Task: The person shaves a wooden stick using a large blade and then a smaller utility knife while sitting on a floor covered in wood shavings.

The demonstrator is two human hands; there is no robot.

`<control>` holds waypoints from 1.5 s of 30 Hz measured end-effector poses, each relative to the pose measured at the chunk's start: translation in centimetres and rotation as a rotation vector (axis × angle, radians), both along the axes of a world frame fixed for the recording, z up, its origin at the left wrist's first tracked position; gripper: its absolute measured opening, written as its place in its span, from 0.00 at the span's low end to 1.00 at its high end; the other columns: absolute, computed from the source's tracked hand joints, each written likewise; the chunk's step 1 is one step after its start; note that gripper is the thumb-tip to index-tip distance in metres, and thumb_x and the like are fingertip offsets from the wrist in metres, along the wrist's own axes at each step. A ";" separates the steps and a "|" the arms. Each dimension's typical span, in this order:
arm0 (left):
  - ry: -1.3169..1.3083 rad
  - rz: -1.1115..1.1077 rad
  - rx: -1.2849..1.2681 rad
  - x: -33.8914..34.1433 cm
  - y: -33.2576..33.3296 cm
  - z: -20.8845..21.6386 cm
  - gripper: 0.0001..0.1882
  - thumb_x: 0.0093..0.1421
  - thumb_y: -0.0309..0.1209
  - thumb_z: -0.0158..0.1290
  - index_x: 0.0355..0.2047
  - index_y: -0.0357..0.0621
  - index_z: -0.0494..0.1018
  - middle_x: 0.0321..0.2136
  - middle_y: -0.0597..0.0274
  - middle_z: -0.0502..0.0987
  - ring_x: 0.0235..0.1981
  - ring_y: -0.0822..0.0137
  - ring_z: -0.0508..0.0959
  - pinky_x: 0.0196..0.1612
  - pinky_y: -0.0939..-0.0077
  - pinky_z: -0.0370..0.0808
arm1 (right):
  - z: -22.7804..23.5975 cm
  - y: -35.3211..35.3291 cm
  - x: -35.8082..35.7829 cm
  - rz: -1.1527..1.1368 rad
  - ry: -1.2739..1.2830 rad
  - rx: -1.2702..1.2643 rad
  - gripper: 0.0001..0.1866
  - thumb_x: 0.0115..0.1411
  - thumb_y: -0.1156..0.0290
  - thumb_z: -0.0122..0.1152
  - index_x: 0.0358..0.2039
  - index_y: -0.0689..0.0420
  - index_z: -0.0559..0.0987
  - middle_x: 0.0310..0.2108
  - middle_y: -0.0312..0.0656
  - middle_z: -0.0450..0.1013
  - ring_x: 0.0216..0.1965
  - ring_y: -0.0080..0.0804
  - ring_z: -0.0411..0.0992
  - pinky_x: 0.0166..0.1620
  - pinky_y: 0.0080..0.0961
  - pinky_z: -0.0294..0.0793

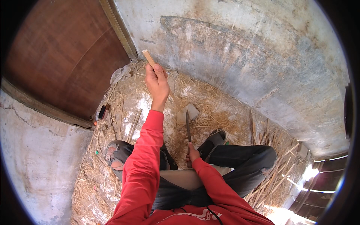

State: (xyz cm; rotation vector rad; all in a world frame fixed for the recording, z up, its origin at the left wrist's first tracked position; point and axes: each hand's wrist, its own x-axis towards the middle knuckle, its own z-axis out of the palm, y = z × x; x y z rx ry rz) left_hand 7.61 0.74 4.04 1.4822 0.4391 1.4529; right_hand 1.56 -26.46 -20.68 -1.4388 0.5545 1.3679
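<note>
A pale wooden stick is gripped in my left hand, which is stretched far forward with its fingers wrapped round the stick. The stick's squared end points up toward the wall, and a lower length of it passes down behind my wrist. My right hand is closed round the handle of a knife between my legs. Its long, dark blade points away from me. Beside the blade tip lies a pale stone block. Knife and stick are apart.
Straw and shavings litter the floor. Several thin sticks are piled to my right. A small dark object lies near the brown door panel. A worn plaster wall curves across the far side and right.
</note>
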 end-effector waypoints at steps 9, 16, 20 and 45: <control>-0.100 0.119 0.042 1.4 1.4 -1.3 0.20 0.72 0.43 0.44 0.27 0.43 0.63 0.17 0.74 0.62 0.18 0.81 0.60 0.22 0.82 0.57 | 4.1 3.3 3.1 -0.153 -0.487 0.381 0.34 0.64 0.37 0.52 0.19 0.58 0.70 0.14 0.38 0.64 0.14 0.30 0.64 0.19 0.36 0.62; -0.091 0.115 0.058 1.3 0.4 -1.1 0.19 0.72 0.42 0.45 0.28 0.40 0.65 0.17 0.73 0.63 0.18 0.81 0.61 0.21 0.81 0.58 | 0.6 0.8 1.8 0.179 -0.178 -0.119 0.30 0.67 0.41 0.50 0.20 0.55 0.71 0.13 0.34 0.62 0.13 0.27 0.60 0.17 0.31 0.58; -0.075 0.180 0.166 1.7 -0.3 -2.1 0.21 0.72 0.45 0.44 0.27 0.42 0.62 0.16 0.73 0.61 0.14 0.82 0.61 0.17 0.83 0.55 | 2.6 0.8 2.6 -0.041 -0.353 0.135 0.30 0.66 0.40 0.51 0.20 0.55 0.72 0.13 0.33 0.60 0.12 0.27 0.58 0.17 0.31 0.58; -0.048 0.388 0.127 -0.4 1.2 -1.2 0.18 0.73 0.42 0.43 0.30 0.43 0.62 0.17 0.72 0.62 0.18 0.80 0.61 0.20 0.81 0.57 | 0.6 1.3 1.2 -0.042 -0.247 0.058 0.32 0.62 0.35 0.52 0.21 0.55 0.67 0.13 0.35 0.58 0.12 0.27 0.58 0.17 0.29 0.58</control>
